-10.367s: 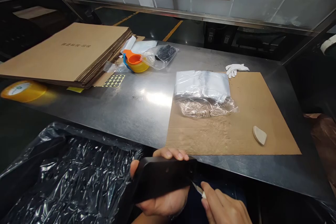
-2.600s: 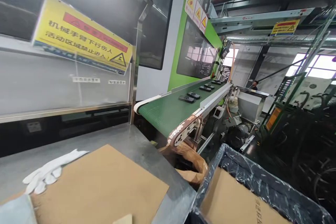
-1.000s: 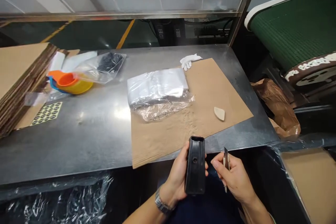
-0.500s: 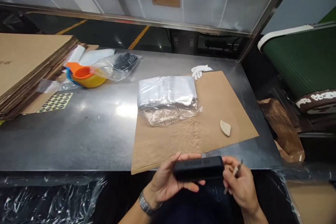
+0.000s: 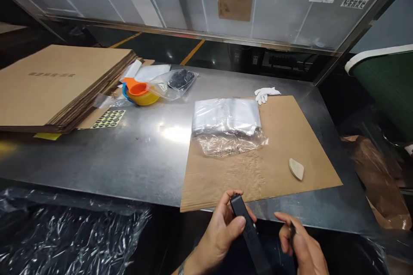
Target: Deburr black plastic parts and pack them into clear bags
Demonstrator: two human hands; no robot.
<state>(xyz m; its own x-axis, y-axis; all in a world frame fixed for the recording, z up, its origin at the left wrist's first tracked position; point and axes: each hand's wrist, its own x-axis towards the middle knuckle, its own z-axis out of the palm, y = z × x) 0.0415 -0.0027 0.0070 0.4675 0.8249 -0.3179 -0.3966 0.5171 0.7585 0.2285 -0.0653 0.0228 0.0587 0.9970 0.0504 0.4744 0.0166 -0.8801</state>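
Note:
My left hand point(image 5: 222, 230) is closed round a long black box-shaped object point(image 5: 247, 232), its thumb on the near face and fingers behind. The object tilts, its upper end close to the table edge and its lower end over my lap. To its right, apart from it, my right hand point(image 5: 303, 247) pinches a thin dark stick-like tool point(image 5: 292, 234), mostly hidden by the fingers. Beyond my hands a flat cardboard sheet point(image 5: 284, 137) lies on the metal table, bearing a clear plastic package of white sheets point(image 5: 226, 114) and a small beige wedge-shaped pad point(image 5: 296, 169).
Stacked cardboard point(image 5: 64, 81) fills the left end of the metal table point(image 5: 145, 159). Beside it are a sticker sheet point(image 5: 109, 119), orange and yellow scoops point(image 5: 142, 93) and a bag with something black point(image 5: 181, 79). A white glove point(image 5: 266, 93) lies at the back.
The black object has turned from level to steeply tilted in my left hand. My right hand has moved away from its end, still pinching the tool. The view has swung left.

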